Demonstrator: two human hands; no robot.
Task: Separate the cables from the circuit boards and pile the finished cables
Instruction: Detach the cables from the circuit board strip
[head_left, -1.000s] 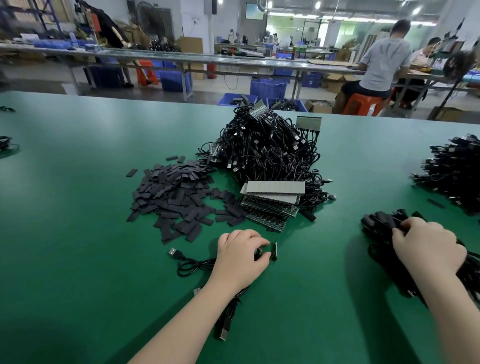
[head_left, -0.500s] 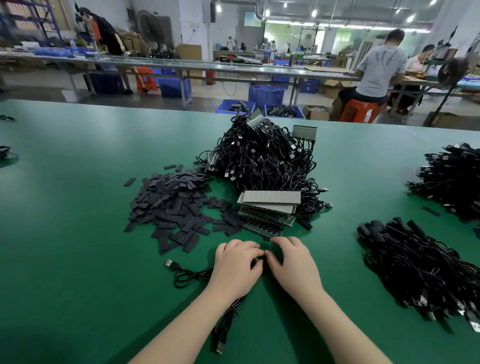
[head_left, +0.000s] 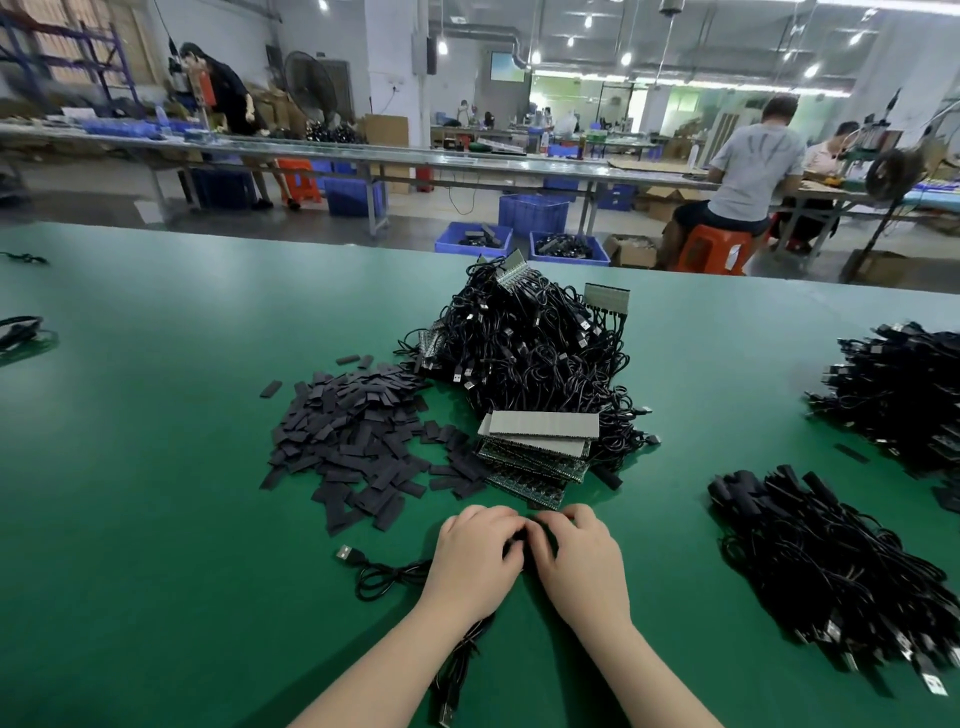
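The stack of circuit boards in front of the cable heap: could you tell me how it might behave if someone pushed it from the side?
The stack of circuit boards would probably shear rather than move as one, since its layers already sit offset. Each board looks thin, flat and rigid, so likely light. The cable heap right behind it might stop it sliding backwards.

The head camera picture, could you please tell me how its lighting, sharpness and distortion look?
Head view: even overhead light from ceiling lamps, soft shadows beside both hands on the green table mat; wide-angle bending curves the table's far edge; the big black cable heap reads sharp, the background workshop slightly soft; whatever the left hand and right hand work on stays hidden.
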